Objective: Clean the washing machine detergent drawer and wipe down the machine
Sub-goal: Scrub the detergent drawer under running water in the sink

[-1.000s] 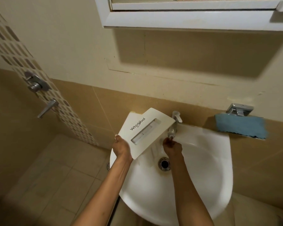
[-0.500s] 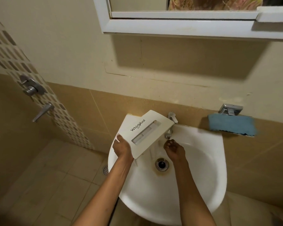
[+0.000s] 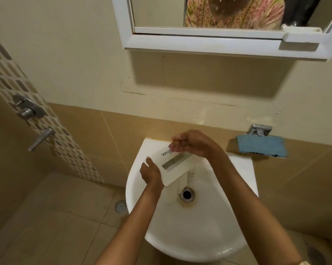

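Note:
The white detergent drawer (image 3: 175, 172), with a Whirlpool logo and a slot handle on its front panel, is tilted over the back left of the white sink (image 3: 236, 238). My left hand (image 3: 151, 174) grips the drawer's lower left edge, thumb on the front panel. My right hand (image 3: 192, 143) hovers over the drawer's top end, palm down, fingers loosely bent and blurred, holding nothing. It covers part of the logo and hides the tap. I cannot tell whether it touches the drawer.
A blue cloth (image 3: 261, 147) hangs from a chrome wall holder (image 3: 259, 129) right of the sink. The sink drain (image 3: 187, 194) is open. A mirror cabinet (image 3: 218, 44) hangs above. Shower valves (image 3: 27, 109) are on the left wall and a floor drain (image 3: 120, 206) lies below.
My right hand has risen from under the tap to above the drawer's top end. The drawer has lowered a little into the basin, and the view has tilted upward.

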